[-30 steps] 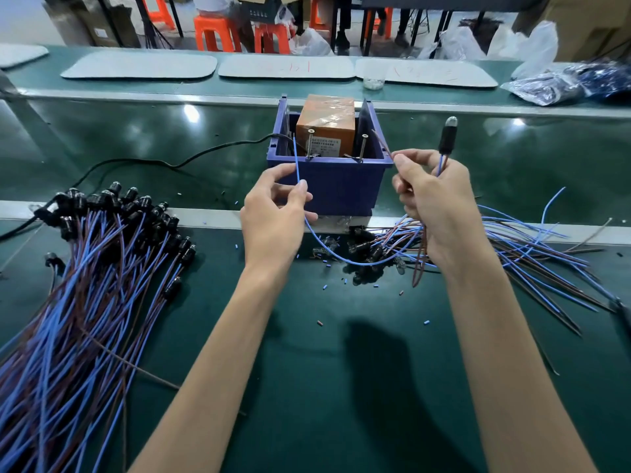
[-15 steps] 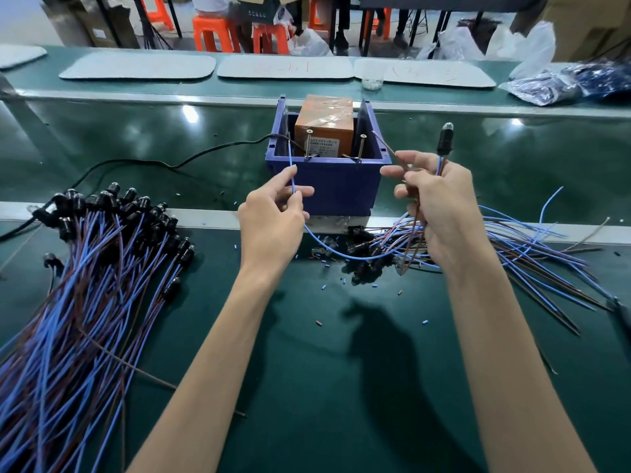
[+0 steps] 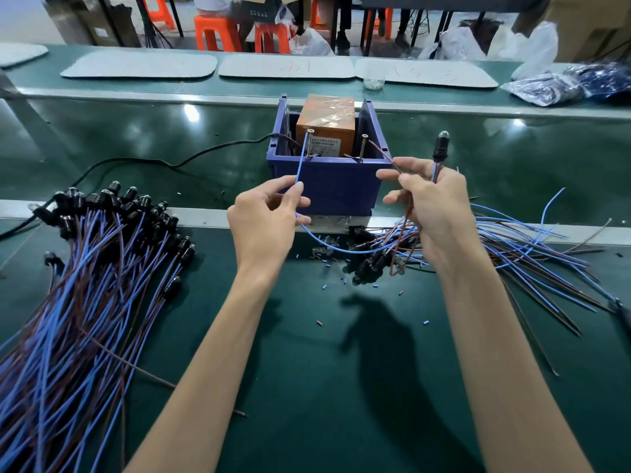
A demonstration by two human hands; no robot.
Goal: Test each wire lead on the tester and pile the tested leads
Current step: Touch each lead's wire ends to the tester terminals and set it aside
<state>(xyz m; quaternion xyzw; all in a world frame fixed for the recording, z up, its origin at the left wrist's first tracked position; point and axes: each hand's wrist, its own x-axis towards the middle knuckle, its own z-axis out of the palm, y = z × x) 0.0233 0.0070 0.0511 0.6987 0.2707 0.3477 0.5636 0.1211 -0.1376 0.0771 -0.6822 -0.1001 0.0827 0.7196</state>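
The tester [image 3: 331,186] is a blue plastic box holding an orange block, with two upright metal screw posts at its front. My left hand [image 3: 266,227] pinches the blue wire [image 3: 341,249] of one lead, whose tip reaches the left post [image 3: 309,143]. My right hand [image 3: 433,209] grips the same lead, with its black lamp holder [image 3: 439,148] sticking up above the fingers and its brown wire [image 3: 384,151] pointing at the right post [image 3: 362,146]. A big pile of leads [image 3: 85,285] lies at the left. Another heap of leads [image 3: 512,247] lies at the right.
A black cable [image 3: 164,163] runs from the tester across the green belt to the left. Small wire offcuts [image 3: 324,286] lie scattered on the green table. Grey mats [image 3: 140,64] and plastic bags [image 3: 560,85] sit on the far bench.
Both hands have lowered slightly and moved the wire ends toward the tester's posts. The blue tip now reaches the left post and the brown tip nears the right post.
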